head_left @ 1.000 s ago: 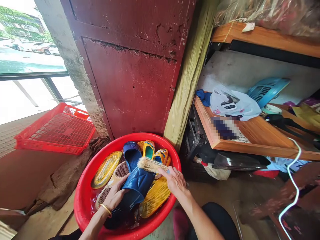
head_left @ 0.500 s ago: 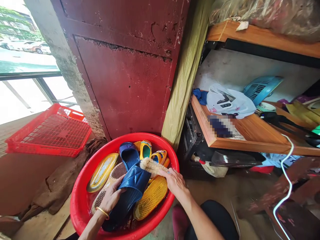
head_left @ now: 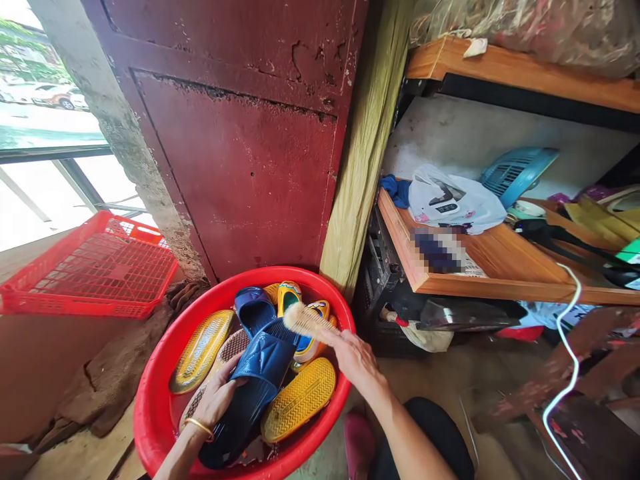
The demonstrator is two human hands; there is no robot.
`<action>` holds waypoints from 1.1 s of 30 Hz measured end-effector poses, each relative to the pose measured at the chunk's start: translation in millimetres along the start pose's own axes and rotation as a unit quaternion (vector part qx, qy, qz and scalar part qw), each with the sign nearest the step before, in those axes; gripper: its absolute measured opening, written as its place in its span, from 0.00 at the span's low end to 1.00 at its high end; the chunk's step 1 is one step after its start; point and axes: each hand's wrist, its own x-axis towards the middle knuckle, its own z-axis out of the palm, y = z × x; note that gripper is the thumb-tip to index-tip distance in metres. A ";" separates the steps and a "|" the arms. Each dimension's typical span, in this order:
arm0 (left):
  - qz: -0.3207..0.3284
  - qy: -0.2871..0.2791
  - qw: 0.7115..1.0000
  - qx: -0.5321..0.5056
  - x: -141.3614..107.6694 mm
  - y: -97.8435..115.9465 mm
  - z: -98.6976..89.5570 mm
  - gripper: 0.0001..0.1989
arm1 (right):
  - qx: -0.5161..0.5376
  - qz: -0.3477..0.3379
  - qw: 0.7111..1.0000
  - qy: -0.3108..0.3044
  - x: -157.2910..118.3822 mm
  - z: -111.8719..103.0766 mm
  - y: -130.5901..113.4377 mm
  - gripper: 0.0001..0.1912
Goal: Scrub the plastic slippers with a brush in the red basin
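Note:
My left hand is closed on the side of a dark blue slipper, tilted over a red basin. My right hand grips a scrubbing brush by its handle, its pale bristles at the slipper's toe end. Inside the basin lie a yellow-soled slipper at the left, a yellow zigzag sole at the right, and a beige sole partly under the blue slipper. Another dark blue slipper and a yellow clog with a green inside sit at the back. Some water shows between them.
A red plastic crate stands at the left, near brown cloth. Behind the basin rises a dark red door. At the right, a wooden shelf carries a white plastic bag and a blue fan. A white cable hangs down.
The brush has shifted slightly right along the toe end of the blue slipper. My left hand still holds the slipper. The whole view has moved a little.

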 end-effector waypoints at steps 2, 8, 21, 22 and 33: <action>0.006 0.002 1.000 0.002 -0.8 -2.1 -1.0 0.30 | -0.017 -0.015 1.000 -0.004 0.5 8.2 -3.7 0.28; 0.023 0.018 1.000 -0.002 1.6 -11.2 -3.3 0.31 | -0.047 0.067 0.996 0.044 2.3 9.4 3.0 0.29; 0.120 -0.021 0.992 0.030 -4.6 -9.1 3.3 0.28 | -0.007 0.030 0.998 0.054 10.3 2.6 -17.0 0.30; 0.146 -0.030 0.988 0.047 -6.5 -13.2 6.2 0.29 | 0.005 0.008 0.999 0.051 9.2 -0.2 -19.8 0.30; 0.153 0.071 0.984 0.065 -16.0 -40.6 -4.9 0.33 | 0.096 -0.013 0.994 -0.055 -8.5 -16.8 -3.6 0.25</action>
